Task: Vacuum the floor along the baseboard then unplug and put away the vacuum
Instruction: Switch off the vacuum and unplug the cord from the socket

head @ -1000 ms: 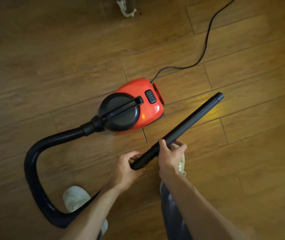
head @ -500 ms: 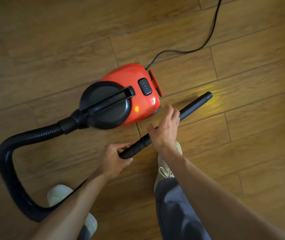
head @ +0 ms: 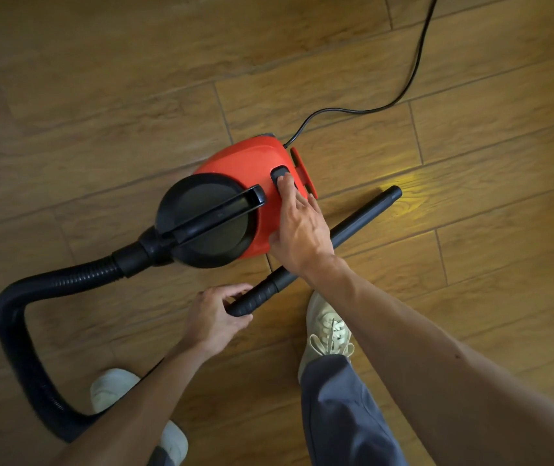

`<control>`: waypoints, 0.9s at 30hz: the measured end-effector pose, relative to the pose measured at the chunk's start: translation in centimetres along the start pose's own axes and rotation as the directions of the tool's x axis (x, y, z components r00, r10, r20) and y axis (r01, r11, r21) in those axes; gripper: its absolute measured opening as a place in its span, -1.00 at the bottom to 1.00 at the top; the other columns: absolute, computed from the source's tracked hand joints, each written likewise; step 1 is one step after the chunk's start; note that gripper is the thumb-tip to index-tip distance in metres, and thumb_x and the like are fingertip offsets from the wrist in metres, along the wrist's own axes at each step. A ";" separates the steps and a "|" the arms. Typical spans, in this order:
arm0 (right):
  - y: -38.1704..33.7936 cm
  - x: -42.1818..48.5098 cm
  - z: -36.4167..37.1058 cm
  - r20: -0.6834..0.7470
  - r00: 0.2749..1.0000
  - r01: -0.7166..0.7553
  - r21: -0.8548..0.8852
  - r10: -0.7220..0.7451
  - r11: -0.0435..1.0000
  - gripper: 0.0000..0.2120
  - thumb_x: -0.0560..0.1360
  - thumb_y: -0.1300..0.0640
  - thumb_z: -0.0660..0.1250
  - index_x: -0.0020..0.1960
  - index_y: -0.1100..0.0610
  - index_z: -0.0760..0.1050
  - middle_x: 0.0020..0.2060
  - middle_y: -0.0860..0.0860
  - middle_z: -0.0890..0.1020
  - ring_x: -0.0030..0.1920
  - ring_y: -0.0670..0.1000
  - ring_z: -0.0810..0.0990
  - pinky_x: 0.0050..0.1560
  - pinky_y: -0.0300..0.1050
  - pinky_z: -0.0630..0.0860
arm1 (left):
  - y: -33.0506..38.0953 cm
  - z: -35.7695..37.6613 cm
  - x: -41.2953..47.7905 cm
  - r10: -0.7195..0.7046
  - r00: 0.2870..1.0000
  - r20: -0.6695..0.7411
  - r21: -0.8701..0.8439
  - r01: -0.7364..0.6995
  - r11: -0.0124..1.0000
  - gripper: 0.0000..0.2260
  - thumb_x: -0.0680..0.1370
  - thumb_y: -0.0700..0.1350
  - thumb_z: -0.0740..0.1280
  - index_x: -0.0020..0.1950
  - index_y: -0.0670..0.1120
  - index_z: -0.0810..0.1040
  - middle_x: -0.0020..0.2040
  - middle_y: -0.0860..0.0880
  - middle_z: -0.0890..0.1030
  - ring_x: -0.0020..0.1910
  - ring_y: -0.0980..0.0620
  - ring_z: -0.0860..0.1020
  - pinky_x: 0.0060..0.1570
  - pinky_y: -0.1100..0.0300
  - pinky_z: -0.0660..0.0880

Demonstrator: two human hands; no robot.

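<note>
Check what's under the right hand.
Under the right hand: the vacuum's red top, with a fingertip on the dark switch, and the black tube crossing below the wrist. The hand covers part of the switch and a stretch of tube.

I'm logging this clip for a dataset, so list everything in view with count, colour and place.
Canister vacuum: one, red with black lid, floor centre.
Switch: one, black, on the vacuum's red top.
Hose: one, black, looping left from the vacuum.
Wand: one, black, slanting right of the vacuum.
Power cord: one, black, running from the vacuum off the top edge.
Floor: brown wood-look planks, throughout.
Shoes: two, off-white, bottom.
Trousers: grey-blue, bottom.
Left hand: one, grips the wand's ribbed end.
Right hand: one, fingertip on the switch.
</note>
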State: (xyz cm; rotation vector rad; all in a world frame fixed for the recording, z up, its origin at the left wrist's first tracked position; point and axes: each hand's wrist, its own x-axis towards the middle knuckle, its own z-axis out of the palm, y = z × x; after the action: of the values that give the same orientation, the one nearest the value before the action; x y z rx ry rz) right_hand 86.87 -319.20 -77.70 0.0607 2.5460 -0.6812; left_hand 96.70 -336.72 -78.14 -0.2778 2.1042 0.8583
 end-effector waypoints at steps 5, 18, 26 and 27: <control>0.0 -0.7 -0.1 -0.019 1.000 0.018 0.122 -0.016 0.992 -0.20 0.40 0.24 0.29 0.57 0.28 0.04 0.49 0.20 0.32 0.53 0.12 0.23 0.52 0.11 0.18 | 0.4 -0.8 -0.2 0.005 1.000 0.017 0.012 -0.006 1.000 -0.56 0.36 -0.14 0.58 0.19 0.14 0.63 -0.11 0.24 0.62 -0.22 0.27 0.57 -0.28 0.50 0.37; 5.7 -6.1 7.1 0.509 0.345 -0.720 0.683 0.789 -0.125 -0.62 0.49 0.00 0.47 0.17 0.22 0.50 -0.05 0.13 0.64 -0.05 0.06 0.66 -0.02 0.02 0.68 | -2.2 0.2 -0.3 0.058 0.995 0.086 -0.044 -0.055 0.998 -0.58 0.36 -0.27 0.53 0.13 0.09 0.68 0.04 0.16 0.69 0.06 0.20 0.61 0.11 0.25 0.53; 5.9 -5.1 8.7 0.543 0.387 -0.656 0.730 0.745 -0.192 -0.79 0.54 0.18 0.42 0.10 0.25 0.50 -0.01 0.15 0.65 -0.06 0.06 0.67 -0.06 -0.01 0.69 | -4.9 2.5 1.3 0.070 0.993 0.096 0.135 -0.082 0.987 -0.46 0.41 -0.20 0.54 0.37 -0.03 0.51 0.18 0.06 0.63 0.19 0.05 0.58 0.20 0.11 0.52; 6.1 -4.7 9.2 0.537 0.399 -0.652 0.736 0.743 -0.182 -0.84 0.54 0.20 0.41 0.04 0.25 0.50 -0.03 0.15 0.64 -0.11 0.03 0.66 -0.03 0.01 0.68 | -5.1 3.0 1.5 0.099 0.992 0.080 0.168 -0.111 0.979 -0.46 0.41 -0.19 0.54 0.38 -0.04 0.51 0.18 0.06 0.63 0.17 0.06 0.58 0.16 0.14 0.51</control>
State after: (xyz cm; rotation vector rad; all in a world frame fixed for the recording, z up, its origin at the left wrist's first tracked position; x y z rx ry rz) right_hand 96.21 -317.90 -85.06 1.8318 1.2558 -1.4395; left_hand 99.96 -338.40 -83.06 -0.0439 2.1251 0.7296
